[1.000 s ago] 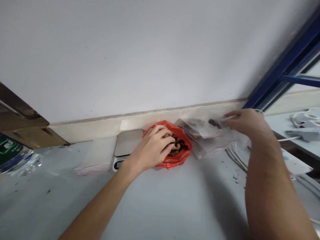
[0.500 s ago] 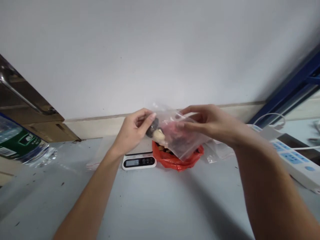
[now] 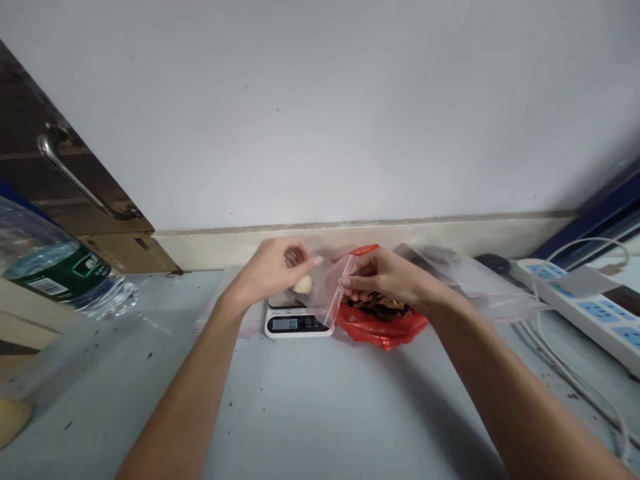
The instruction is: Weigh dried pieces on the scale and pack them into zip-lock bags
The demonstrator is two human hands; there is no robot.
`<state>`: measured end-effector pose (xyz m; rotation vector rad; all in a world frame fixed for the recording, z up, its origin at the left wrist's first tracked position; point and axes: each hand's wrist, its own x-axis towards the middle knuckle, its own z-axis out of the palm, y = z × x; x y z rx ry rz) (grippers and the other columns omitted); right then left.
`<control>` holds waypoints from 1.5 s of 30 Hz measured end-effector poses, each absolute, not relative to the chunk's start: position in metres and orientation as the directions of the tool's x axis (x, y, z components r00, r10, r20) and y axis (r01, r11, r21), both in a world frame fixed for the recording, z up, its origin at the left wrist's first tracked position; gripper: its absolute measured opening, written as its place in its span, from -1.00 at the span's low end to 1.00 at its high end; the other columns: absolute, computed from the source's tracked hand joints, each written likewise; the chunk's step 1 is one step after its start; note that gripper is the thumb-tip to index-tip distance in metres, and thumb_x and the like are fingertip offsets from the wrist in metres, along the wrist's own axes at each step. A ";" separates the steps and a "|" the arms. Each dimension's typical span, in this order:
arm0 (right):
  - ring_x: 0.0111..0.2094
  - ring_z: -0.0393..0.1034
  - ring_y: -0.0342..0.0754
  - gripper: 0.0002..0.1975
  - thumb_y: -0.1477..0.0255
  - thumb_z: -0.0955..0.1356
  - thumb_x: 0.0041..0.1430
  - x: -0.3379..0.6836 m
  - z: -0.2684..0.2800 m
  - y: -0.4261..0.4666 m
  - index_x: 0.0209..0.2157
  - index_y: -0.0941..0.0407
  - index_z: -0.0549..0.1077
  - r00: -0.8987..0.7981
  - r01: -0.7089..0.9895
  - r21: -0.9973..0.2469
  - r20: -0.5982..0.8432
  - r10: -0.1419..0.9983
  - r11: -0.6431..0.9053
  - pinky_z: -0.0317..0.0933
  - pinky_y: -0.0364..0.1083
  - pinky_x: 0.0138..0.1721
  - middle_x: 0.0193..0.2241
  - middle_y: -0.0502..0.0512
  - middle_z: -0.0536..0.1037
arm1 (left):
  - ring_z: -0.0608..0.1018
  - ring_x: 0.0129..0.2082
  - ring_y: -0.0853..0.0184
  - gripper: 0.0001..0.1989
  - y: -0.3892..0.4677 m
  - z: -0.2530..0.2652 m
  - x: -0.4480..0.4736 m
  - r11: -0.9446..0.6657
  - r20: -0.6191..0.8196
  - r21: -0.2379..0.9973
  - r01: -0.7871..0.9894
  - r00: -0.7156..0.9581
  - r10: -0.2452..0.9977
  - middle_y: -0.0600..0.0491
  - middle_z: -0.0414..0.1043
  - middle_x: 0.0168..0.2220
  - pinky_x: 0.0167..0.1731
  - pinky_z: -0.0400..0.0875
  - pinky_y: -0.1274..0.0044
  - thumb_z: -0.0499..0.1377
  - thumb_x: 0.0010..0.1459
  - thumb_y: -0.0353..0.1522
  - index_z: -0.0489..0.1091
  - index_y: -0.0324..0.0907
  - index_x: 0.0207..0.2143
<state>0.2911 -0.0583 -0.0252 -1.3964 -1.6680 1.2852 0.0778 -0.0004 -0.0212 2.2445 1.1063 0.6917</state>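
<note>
A clear zip bag (image 3: 324,293) is stretched between my two hands, just over a white kitchen scale (image 3: 325,331) whose display reads 0.0. My left hand (image 3: 273,270) is closed on the bag's left end, beside a pale rounded piece (image 3: 303,285) and something dark that look to be inside it. With thumb and fingers my right hand (image 3: 375,275) pinches the bag's zip edge. Below that hand sits an open red plastic bag (image 3: 385,333) holding dark brown dried pieces (image 3: 377,307), partly hidden by the hand.
More clear zip bags lie left of the scale (image 3: 213,320) and at the right (image 3: 490,290). A water bottle (image 3: 70,267) lies tilted at left, near a cabinet handle (image 3: 85,187). The power strip (image 3: 590,310) and white cables (image 3: 575,373) occupy the right. A wall stands behind.
My right hand has shifted its hold to the bag's zip edge, and the bag now stretches flatter between my hands. The view has shifted, showing more of the dried pieces.
</note>
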 end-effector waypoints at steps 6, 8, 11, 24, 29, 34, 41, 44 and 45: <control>-0.60 0.18 -0.21 -0.48 -0.01 0.55 -0.17 0.282 -0.036 -0.055 -0.66 0.11 0.35 -0.220 0.334 -0.943 -0.069 0.973 0.009 0.07 -0.15 -0.53 -0.70 -0.14 0.31 | 0.31 -0.54 0.42 -0.71 -0.012 -0.018 0.084 -0.507 -0.038 0.724 0.467 0.762 0.647 0.13 0.37 -0.54 -0.53 0.16 0.56 0.19 0.18 -0.18 0.50 -0.18 -0.48; -0.60 0.17 -0.21 -0.47 -0.02 0.54 -0.16 0.281 -0.040 -0.053 -0.67 0.11 0.35 -0.214 0.298 -0.954 -0.042 0.976 0.025 0.08 -0.15 -0.52 -0.70 -0.14 0.30 | 0.27 -0.55 0.43 -0.72 -0.012 -0.018 0.083 -0.493 -0.040 0.744 0.451 0.767 0.641 0.15 0.32 -0.55 -0.55 0.12 0.56 0.18 0.19 -0.21 0.49 -0.18 -0.49; -0.61 0.16 -0.23 -0.49 0.00 0.55 -0.14 0.279 -0.045 -0.052 -0.65 0.13 0.39 -0.217 0.235 -0.972 -0.031 0.976 0.021 0.07 -0.15 -0.52 -0.69 -0.14 0.30 | 0.20 -0.56 0.44 -0.74 -0.011 -0.019 0.082 -0.472 -0.036 0.771 0.427 0.769 0.638 0.17 0.24 -0.58 -0.56 0.05 0.56 0.18 0.19 -0.24 0.49 -0.18 -0.49; -0.57 0.21 -0.22 -0.58 0.14 0.60 -0.18 0.279 -0.044 -0.054 -0.62 0.15 0.45 -0.275 0.109 -0.993 -0.064 0.959 -0.035 0.07 -0.15 -0.49 -0.65 -0.07 0.44 | 0.46 -0.45 0.38 -0.75 -0.007 -0.022 0.081 -0.404 -0.032 0.852 0.333 0.804 0.594 0.07 0.50 -0.44 -0.43 0.30 0.56 0.16 0.20 -0.25 0.57 -0.20 -0.38; -0.61 0.13 -0.23 -0.63 0.17 0.56 -0.17 0.284 -0.039 -0.056 -0.59 0.14 0.45 -0.294 0.240 -0.969 -0.131 0.947 -0.060 -0.05 -0.15 -0.55 -0.66 -0.09 0.39 | 0.42 -0.53 0.39 -0.77 -0.009 -0.022 0.084 -0.403 -0.055 0.821 0.405 0.759 0.649 0.09 0.46 -0.56 -0.50 0.26 0.56 0.18 0.11 -0.31 0.53 -0.21 -0.52; -0.60 0.11 -0.19 -0.65 0.26 0.45 -0.05 0.292 -0.034 -0.058 -0.65 0.06 0.23 -0.115 0.406 -0.914 -0.039 0.993 0.011 0.00 -0.15 -0.53 -0.68 -0.14 0.26 | 0.47 -0.48 0.39 -0.87 -0.002 -0.018 0.078 -0.394 0.082 0.792 0.467 0.558 0.826 0.10 0.51 -0.54 -0.45 0.31 0.57 0.19 -0.03 -0.42 0.53 -0.22 -0.56; -0.28 0.45 -0.04 -0.82 0.57 0.30 0.02 0.265 -0.027 -0.065 -0.56 0.11 0.50 0.055 0.729 -0.673 0.240 0.969 0.125 0.26 -0.11 -0.29 -0.20 0.15 0.56 | 0.43 -0.56 0.40 -0.85 -0.017 -0.021 0.098 -0.555 0.396 0.642 0.529 0.391 0.831 0.14 0.44 -0.62 -0.49 0.30 0.55 0.18 0.00 -0.45 0.46 -0.18 -0.60; -0.41 0.43 -0.04 -0.88 0.52 0.35 0.05 0.264 -0.027 -0.068 -0.44 0.09 0.56 -0.047 0.737 -0.663 0.142 0.989 0.131 0.26 -0.11 -0.36 -0.46 0.03 0.56 | 0.47 -0.52 0.39 -0.84 -0.024 -0.022 0.106 -0.712 0.511 0.545 0.442 0.498 0.701 0.12 0.50 -0.55 -0.44 0.37 0.55 0.14 0.07 -0.44 0.47 -0.17 -0.54; -0.40 0.45 -0.03 -0.85 0.49 0.38 0.04 0.267 -0.027 -0.069 -0.32 0.09 0.58 -0.070 0.726 -0.672 0.138 0.988 0.145 0.29 -0.11 -0.35 -0.48 0.00 0.56 | 0.51 -0.47 0.37 -0.83 -0.024 -0.022 0.106 -0.742 0.559 0.524 0.418 0.488 0.670 0.09 0.54 -0.49 -0.38 0.41 0.54 0.13 0.11 -0.43 0.49 -0.17 -0.50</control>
